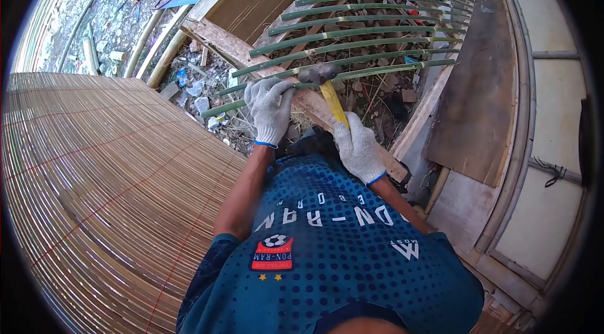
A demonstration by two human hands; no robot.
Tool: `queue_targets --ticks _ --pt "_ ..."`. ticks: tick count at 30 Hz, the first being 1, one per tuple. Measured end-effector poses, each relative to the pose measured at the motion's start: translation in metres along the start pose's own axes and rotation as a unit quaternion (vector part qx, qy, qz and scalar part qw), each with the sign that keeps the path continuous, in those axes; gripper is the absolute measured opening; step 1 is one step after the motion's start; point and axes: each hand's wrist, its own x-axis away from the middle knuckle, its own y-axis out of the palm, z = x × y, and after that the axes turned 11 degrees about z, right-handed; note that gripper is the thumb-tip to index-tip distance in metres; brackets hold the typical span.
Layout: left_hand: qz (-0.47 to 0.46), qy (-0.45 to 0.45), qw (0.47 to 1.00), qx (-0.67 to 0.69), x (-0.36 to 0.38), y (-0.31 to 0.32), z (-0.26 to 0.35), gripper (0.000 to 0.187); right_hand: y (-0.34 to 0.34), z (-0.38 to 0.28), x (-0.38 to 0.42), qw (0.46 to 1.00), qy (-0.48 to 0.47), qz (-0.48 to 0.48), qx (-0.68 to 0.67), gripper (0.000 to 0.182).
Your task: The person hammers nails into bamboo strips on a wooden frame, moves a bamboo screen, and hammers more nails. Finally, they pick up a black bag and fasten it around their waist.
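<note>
My right hand (359,147), in a white knit glove, is closed around the yellow handle of a hammer (334,102). The dark hammer head lies over a wooden beam (311,105), just right of my left hand (269,107). Also gloved, that left hand has its fingers closed on the nearest green bamboo strip (377,72) where it crosses the beam. Whether a nail is between the fingertips is hidden. Further green bamboo strips (352,35) lie side by side across the wooden frame beyond, their left ends uneven.
A rolled-out slatted bamboo mat (113,177) covers the left side. Rubble and litter (198,89) lie on the ground beyond it. A blue-handled saw (176,2) rests near bamboo poles at the upper left. A plywood board (475,101) and framed panels (550,101) stand on the right.
</note>
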Motion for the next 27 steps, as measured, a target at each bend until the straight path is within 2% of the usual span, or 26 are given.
queue_targets --ticks 11,14,17,20,27 --pt "0.013 -0.021 1.000 0.011 0.007 0.009 -0.006 0.015 0.020 0.008 0.001 0.995 -0.091 0.040 0.018 0.031" --pt "0.014 -0.007 1.000 0.003 0.008 0.010 -0.006 0.015 0.018 0.008 0.000 0.997 -0.053 -0.008 0.058 0.030" --pt "0.015 -0.001 1.000 -0.015 0.008 0.009 -0.002 0.016 0.018 0.010 0.002 0.997 -0.058 0.016 0.038 0.029" --pt "0.017 -0.003 1.000 -0.011 0.009 0.010 0.000 0.017 0.018 0.009 0.000 0.998 -0.025 0.017 0.051 0.028" --pt "0.033 -0.004 0.999 0.002 0.008 0.011 0.001 0.017 0.019 0.008 -0.003 0.998 -0.042 0.041 0.029 0.030"
